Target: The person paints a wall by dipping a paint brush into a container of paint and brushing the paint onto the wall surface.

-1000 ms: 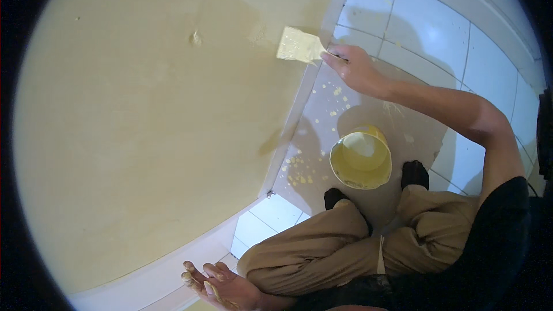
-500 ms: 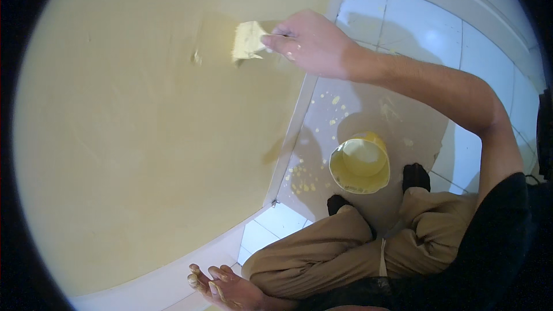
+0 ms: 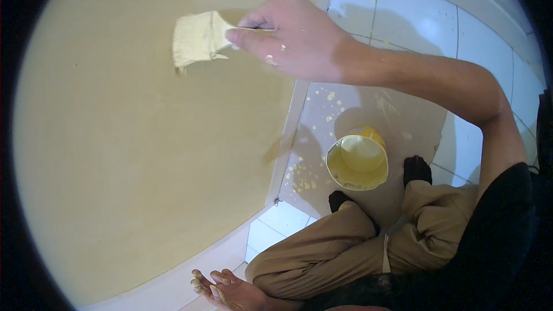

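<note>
My right hand (image 3: 291,40) grips a wide paintbrush (image 3: 197,37) by its handle, thumb on the near side. Cream-yellow paint coats the brush's bristles, which lie at the surface of the yellow wall (image 3: 155,155); whether they press on it I cannot tell. Spots of paint mark the back of this hand. Low in the view, my left hand (image 3: 227,291) rests near my bent knee with its palm up. Its fingers are apart, loosely curled and smeared with paint, and nothing is in them.
A yellow bucket (image 3: 358,164) with pale paint inside stands in front of my feet. Beneath it lies a brown floor covering (image 3: 403,118) spattered with yellow drops. White tiles (image 3: 415,14) show around it. A pale skirting (image 3: 282,161) runs along the wall's foot.
My right hand has carried the paintbrush up and to the left along the wall. The left hand stays almost where it was.
</note>
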Available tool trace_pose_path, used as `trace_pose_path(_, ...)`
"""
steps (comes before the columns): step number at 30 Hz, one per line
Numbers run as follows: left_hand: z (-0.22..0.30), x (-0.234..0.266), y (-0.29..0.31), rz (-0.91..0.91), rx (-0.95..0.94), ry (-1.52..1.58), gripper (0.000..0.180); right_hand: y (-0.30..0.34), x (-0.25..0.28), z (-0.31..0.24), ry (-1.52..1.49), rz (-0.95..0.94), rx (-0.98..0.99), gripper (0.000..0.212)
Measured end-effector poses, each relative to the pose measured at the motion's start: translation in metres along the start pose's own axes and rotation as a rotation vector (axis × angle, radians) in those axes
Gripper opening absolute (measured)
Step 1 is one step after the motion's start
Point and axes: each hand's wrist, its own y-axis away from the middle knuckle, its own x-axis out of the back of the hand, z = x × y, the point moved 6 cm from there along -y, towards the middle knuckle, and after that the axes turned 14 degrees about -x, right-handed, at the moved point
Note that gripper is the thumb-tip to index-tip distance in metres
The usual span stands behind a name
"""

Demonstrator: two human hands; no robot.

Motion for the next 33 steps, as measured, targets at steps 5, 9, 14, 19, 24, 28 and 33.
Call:
trace_pose_path(5,-0.004,0.001,-0.001,-0.037,-0.015,-0.018,0.027,-0.022,-0.025,0.039,0.012,0.111,0.168,0.043)
trace_pose_path(9,-0.002,0.003,-0.002,-0.081,0.0,-0.066,0.027,-0.024,-0.05,0.106,0.0,0.094,-0.002,0.041)
trace_pose_path(14,0.005,-0.003,0.002,-0.047,-0.037,-0.087,0.027,-0.022,-0.071,0.179,0.094,0.048,-0.282,0.04)
trace_pose_path(19,0.004,-0.008,0.006,-0.111,-0.005,-0.018,0.03,0.001,-0.059,0.252,0.206,0.096,-0.328,0.042)
trace_pose_path(24,0.012,0.0,0.013,0.039,-0.05,-0.039,0.031,-0.012,-0.061,0.227,0.28,0.122,-0.332,0.044)
trace_pose_path(28,0.01,0.002,0.01,-0.084,-0.094,-0.078,0.032,-0.026,-0.059,0.157,0.171,0.063,-0.203,0.045)
trace_pose_path(33,0.009,0.002,0.008,0.077,-0.111,-0.218,0.05,-0.02,-0.025,0.082,0.076,0.077,-0.017,0.048)
